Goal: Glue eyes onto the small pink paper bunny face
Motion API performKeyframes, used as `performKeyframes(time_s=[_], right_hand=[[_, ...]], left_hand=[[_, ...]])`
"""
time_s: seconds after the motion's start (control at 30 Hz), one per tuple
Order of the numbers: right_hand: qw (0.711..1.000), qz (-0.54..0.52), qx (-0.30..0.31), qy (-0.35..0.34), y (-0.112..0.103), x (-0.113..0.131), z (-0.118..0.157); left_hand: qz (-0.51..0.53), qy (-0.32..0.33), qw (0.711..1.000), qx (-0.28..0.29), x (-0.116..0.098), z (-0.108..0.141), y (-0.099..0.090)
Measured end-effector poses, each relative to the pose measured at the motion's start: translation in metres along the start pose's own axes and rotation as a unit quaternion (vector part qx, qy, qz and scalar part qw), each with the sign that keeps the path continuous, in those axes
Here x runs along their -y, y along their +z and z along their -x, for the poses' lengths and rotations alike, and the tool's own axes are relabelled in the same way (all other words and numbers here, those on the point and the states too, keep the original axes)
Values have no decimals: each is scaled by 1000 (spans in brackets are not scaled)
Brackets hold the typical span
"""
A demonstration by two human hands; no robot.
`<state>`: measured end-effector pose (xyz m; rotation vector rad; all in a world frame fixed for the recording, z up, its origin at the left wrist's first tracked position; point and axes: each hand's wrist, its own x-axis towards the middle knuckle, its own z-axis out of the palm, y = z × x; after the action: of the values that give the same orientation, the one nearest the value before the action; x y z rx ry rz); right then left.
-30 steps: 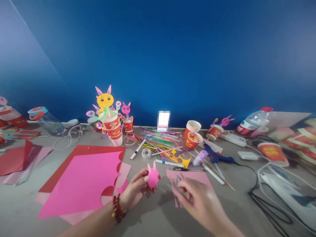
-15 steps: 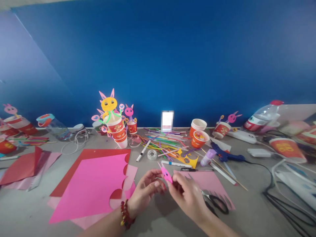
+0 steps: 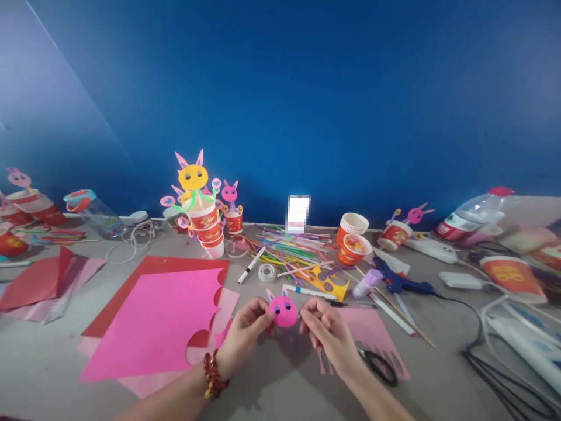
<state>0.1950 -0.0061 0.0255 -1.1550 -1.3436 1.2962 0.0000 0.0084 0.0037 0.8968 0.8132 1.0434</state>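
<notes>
Currently the left hand [image 3: 245, 333] pinches the small round pink paper rabbit face [image 3: 283, 311], with two pale ears and two dark eye spots, at its left edge, thumb and fingertips closed on the paper. The right hand [image 3: 326, 330] sits just beside the face's right edge, fingers curled together near it; whether they actually touch the paper, or hold some tiny piece, cannot be told. The face hangs in the air above the grey table [image 3: 272, 392], between the large sheet of bright pink paper with a scalloped cut edge [image 3: 153, 324] on the left and the pale pink paper sheet cut into a fringe [image 3: 372, 333] on the right. Black-handled scissors [image 3: 379, 365] lie on the table just beside the right wrist. Further back: roll of clear tape [image 3: 266, 272], white marker pen [image 3: 310, 291], blue hot-glue gun [image 3: 397, 279], purple glue stick [image 3: 367, 282], heap of coloured straws [image 3: 289, 248], stack of red paper cups topped by a yellow rabbit head [image 3: 204, 219]. Judgement on handling: the face is thin and bends easily, so grip it at the rim only, keep the ears and eye spots free of fingers, and hold it flat toward the eyes while the other hand works. Support from both sides should prevent creasing. Keep it clear of the glue gun nozzle.
</notes>
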Motion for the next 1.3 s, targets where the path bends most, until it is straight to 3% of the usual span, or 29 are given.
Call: performKeyframes(time_s=[0.23, 0.37, 0.53, 0.7, 0.97, 1.3], right_hand=[[998, 57, 9, -13, -2, -6, -1], [1000, 29, -9, -1, -1, -12, -3], [999, 22, 23, 19, 0, -11, -2], [1000, 24, 15, 6, 6, -12, 2], [999, 33, 27, 6, 14, -12, 7], [1000, 28, 11, 2, 10, -7, 5]], left_hand=[[-60, -17, 998, 9, -1, 1, 2], [-57, -11, 998, 14, -4, 4, 4], [-48, -25, 998, 22, -3, 3, 3], [-60, -34, 997, 33, -1, 3, 5], [-94, -20, 995, -30, 0, 3, 14], [-84, -36, 996, -20, -1, 3, 14]])
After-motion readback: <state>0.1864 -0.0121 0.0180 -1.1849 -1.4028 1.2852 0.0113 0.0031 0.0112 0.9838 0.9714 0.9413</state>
